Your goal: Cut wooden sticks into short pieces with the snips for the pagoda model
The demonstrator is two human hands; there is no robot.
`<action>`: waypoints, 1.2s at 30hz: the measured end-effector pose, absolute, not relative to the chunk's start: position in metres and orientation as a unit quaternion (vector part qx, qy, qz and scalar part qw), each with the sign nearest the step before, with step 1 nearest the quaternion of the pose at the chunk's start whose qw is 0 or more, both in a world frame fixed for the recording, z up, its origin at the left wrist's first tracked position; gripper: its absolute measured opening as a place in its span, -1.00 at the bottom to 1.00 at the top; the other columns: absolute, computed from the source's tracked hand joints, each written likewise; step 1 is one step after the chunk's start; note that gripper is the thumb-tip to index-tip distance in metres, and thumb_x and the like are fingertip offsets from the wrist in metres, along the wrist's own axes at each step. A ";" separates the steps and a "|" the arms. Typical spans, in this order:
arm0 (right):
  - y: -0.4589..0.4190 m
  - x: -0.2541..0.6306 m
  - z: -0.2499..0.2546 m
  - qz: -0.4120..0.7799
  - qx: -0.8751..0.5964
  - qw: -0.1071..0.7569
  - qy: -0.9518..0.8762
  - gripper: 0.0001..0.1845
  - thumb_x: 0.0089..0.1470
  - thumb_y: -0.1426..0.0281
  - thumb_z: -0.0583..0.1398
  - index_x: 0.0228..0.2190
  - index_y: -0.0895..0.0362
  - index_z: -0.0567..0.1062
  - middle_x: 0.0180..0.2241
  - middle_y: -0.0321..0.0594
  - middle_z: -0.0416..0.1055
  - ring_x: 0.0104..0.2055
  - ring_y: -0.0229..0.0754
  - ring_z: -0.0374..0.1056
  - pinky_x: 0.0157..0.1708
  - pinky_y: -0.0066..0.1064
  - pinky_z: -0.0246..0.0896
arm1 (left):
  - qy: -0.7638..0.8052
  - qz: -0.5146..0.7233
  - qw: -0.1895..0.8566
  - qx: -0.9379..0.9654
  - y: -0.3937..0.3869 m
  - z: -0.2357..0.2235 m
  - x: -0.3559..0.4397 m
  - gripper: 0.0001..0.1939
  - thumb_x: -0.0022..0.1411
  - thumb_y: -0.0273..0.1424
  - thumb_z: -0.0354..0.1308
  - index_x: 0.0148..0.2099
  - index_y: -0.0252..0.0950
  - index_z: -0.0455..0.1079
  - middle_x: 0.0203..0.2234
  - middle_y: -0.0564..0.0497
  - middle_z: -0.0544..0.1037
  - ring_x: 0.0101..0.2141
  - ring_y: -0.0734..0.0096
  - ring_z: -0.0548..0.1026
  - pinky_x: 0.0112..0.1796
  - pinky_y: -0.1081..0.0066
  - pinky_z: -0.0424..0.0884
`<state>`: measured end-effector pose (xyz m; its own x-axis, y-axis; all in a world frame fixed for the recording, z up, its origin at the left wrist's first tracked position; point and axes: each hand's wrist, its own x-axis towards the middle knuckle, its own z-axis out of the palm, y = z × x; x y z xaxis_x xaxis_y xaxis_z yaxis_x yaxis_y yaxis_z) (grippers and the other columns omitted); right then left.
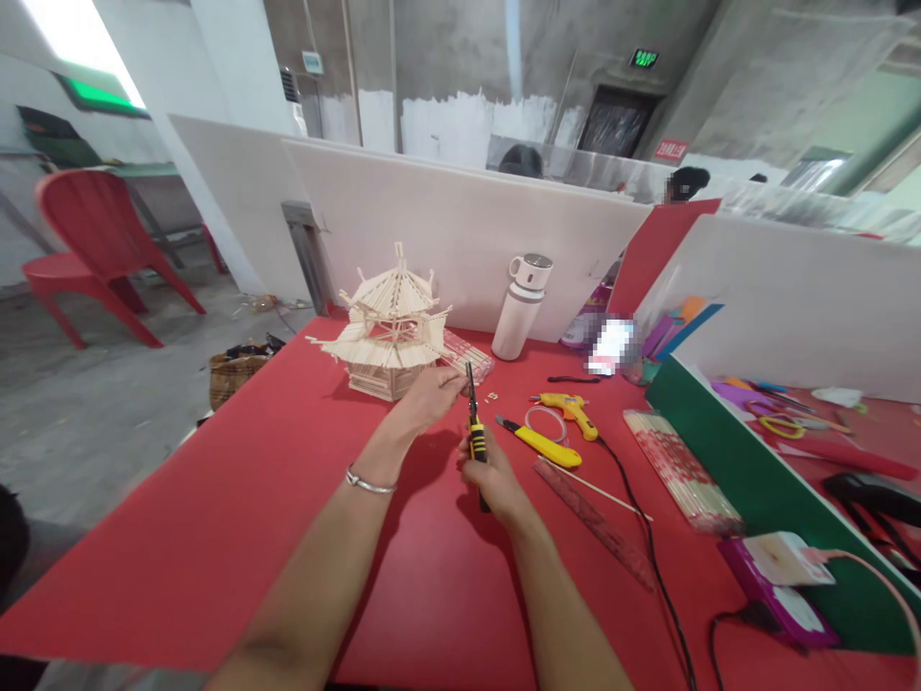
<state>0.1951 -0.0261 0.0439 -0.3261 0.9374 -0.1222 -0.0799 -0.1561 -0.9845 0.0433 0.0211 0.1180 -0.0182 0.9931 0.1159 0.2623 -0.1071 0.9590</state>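
My right hand (489, 472) is closed round the yellow-and-black handles of a pair of cutting pliers (473, 415), jaws pointing up. My left hand (430, 395), a silver bangle on its wrist, is pinched right beside the jaws; what it holds is too small to make out. Just behind the hands a pagoda model (389, 331) made of thin wooden sticks stands on the red table (237, 518).
Right of my hands lie a yellow utility knife (539, 443), a yellow glue gun (572, 411) with a black cord, a ruler (594, 520) and a pack of sticks (680, 470). A white flask (524, 305) stands by the white partition. Green divider at right, red chair far left.
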 end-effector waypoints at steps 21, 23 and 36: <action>-0.021 0.187 0.032 0.645 -0.422 0.444 -0.456 -0.60 -0.36 0.44 0.16 -0.31 0.07 0.40 -0.51 -0.40 0.29 -0.50 -0.26 0.15 -0.52 -0.45 0.04 | 0.494 0.617 0.484 0.377 -0.018 0.067 0.081 -0.35 -0.08 -0.14 0.44 0.03 -0.23 0.32 -0.23 -0.04 0.46 -0.16 0.29 0.46 -0.13 0.34 0.36; -0.022 0.185 0.032 0.653 -0.397 0.464 -0.449 -0.65 -0.34 0.40 0.16 -0.35 0.09 0.41 -0.50 -0.36 0.33 -0.47 -0.24 0.20 -0.48 -0.43 0.10 | 0.439 0.607 0.554 0.364 -0.039 0.050 0.090 -0.22 -0.19 -0.12 0.49 0.06 -0.22 0.32 -0.11 -0.11 0.47 -0.03 0.17 0.45 -0.01 0.28 0.35; -0.028 0.175 0.028 0.672 -0.406 0.476 -0.396 -0.69 -0.41 0.41 0.18 -0.43 0.11 0.42 -0.53 -0.35 0.33 -0.47 -0.20 0.24 -0.45 -0.40 0.15 | 0.428 0.676 0.480 0.360 -0.064 0.031 0.123 -0.29 -0.09 -0.27 0.37 0.13 -0.27 0.31 0.00 -0.15 0.50 0.04 0.09 0.46 0.13 0.16 0.31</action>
<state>0.1750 -0.0282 0.0280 -0.2160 0.9617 -0.1686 -0.3181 -0.2326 -0.9191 0.1227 -0.0645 0.0311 -0.2803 0.9569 0.0754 -0.3408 -0.1726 0.9241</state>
